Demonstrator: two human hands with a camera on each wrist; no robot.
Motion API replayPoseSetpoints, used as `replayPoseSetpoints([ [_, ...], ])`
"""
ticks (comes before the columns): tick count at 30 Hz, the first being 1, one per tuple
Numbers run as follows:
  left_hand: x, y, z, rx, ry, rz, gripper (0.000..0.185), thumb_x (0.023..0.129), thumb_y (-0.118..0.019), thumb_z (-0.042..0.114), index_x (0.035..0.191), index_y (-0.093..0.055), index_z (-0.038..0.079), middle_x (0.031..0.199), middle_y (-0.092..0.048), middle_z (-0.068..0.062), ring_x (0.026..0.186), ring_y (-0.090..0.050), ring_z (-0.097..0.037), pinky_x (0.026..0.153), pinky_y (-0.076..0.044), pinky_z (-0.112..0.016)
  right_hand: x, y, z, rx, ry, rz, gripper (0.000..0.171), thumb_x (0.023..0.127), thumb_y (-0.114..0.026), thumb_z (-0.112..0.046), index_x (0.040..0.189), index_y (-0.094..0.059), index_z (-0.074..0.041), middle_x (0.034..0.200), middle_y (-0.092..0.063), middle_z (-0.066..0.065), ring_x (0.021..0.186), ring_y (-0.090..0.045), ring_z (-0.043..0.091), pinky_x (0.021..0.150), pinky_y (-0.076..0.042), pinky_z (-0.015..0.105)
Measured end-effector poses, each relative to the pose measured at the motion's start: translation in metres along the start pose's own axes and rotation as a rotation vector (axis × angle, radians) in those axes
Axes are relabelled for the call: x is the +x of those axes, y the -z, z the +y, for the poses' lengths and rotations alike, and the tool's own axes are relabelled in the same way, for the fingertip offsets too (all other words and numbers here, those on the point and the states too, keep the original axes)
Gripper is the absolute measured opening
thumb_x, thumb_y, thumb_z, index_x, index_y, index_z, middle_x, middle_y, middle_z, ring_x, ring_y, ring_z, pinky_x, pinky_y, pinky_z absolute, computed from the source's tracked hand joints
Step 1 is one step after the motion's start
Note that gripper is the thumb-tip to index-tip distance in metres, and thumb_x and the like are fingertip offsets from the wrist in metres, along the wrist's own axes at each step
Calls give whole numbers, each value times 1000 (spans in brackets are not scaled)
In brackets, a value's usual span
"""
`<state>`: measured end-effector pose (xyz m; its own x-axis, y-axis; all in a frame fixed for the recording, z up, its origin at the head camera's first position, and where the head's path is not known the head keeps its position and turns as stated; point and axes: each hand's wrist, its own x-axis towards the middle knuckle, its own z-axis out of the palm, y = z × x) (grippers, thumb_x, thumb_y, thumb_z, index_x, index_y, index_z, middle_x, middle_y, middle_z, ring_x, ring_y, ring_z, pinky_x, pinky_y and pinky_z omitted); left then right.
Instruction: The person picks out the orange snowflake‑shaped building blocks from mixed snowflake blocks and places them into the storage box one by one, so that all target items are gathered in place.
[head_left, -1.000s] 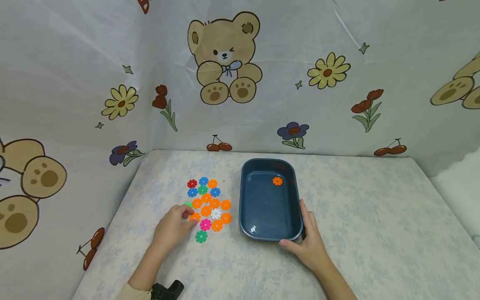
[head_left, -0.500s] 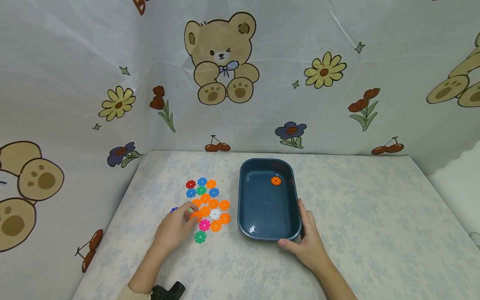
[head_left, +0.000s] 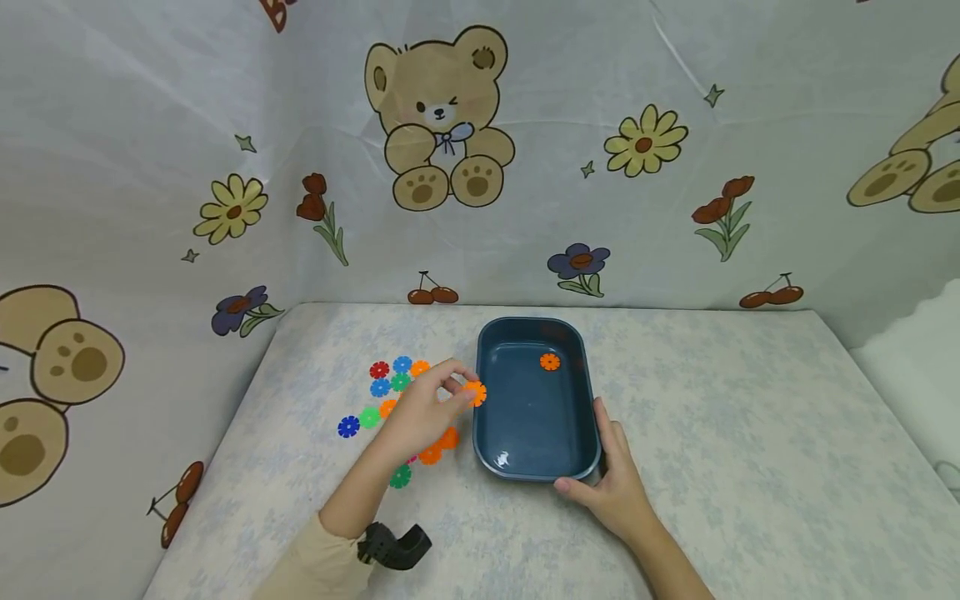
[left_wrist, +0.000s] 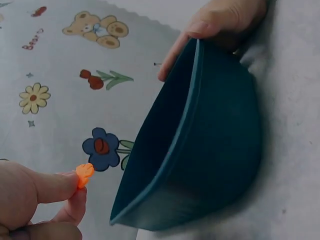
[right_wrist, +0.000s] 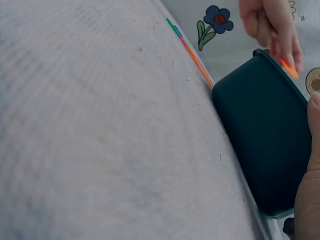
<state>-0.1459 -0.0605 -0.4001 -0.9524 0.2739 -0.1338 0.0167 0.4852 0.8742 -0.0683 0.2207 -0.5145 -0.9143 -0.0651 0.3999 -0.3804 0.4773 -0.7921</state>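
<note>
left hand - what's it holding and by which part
The left hand pinches an orange disc by its edge, between thumb and forefinger, beside the tray.

Discs left of tray

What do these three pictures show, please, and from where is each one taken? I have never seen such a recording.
No machine here: a person works with two bare hands. One camera sits on the head and looks down at the table; one sits on each wrist. The left hand pinches an orange flower-shaped disc at the left rim of a dark blue tub. The left wrist view shows that grip closely. The right hand holds the tub's near right corner. One orange disc lies inside the tub. More coloured discs lie on the table left of it.
</note>
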Motion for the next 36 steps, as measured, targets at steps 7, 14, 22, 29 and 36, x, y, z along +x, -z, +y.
replayPoseSetpoints([
  [7,32,-35,29,-11,-54,-100,11,98,-64,22,108,-63,24,84,-63,-6,64,-54,-20,56,-44,-29,-1,0,0,1,-16,-7,128,59,-94,-11,160,-14,-13,128,-46,16,110,-41,7,95,-32,3],
  [14,60,-69,39,33,-33,-76,15,95,-68,22,109,-65,18,84,-69,-7,63,-58,-16,54,-45,-27,0,2,-7,32,40,-22,124,61,-90,-2,158,-13,-3,124,-45,25,106,-42,16,92,-35,8],
  [22,82,-95,28,120,16,-6,11,93,-71,24,103,-66,21,80,-72,-3,60,-59,-14,53,-46,-28,-2,3,3,18,26,-29,125,63,-92,-13,159,-13,-6,127,-46,19,105,-41,12,88,-36,12],
  [29,91,-107,23,198,38,1,10,93,-71,25,101,-66,22,72,-66,5,60,-58,-13,54,-44,-27,-1,3,2,11,26,-25,126,62,-93,-14,159,-13,-10,128,-46,17,102,-40,10,85,-35,13],
  [36,94,-114,16,283,55,-3,9,92,-72,25,98,-66,23,64,-59,4,57,-54,-13,52,-40,-28,-2,2,2,13,23,-15,124,63,-93,-18,158,-15,-5,128,-47,18,106,-42,12,89,-34,11],
])
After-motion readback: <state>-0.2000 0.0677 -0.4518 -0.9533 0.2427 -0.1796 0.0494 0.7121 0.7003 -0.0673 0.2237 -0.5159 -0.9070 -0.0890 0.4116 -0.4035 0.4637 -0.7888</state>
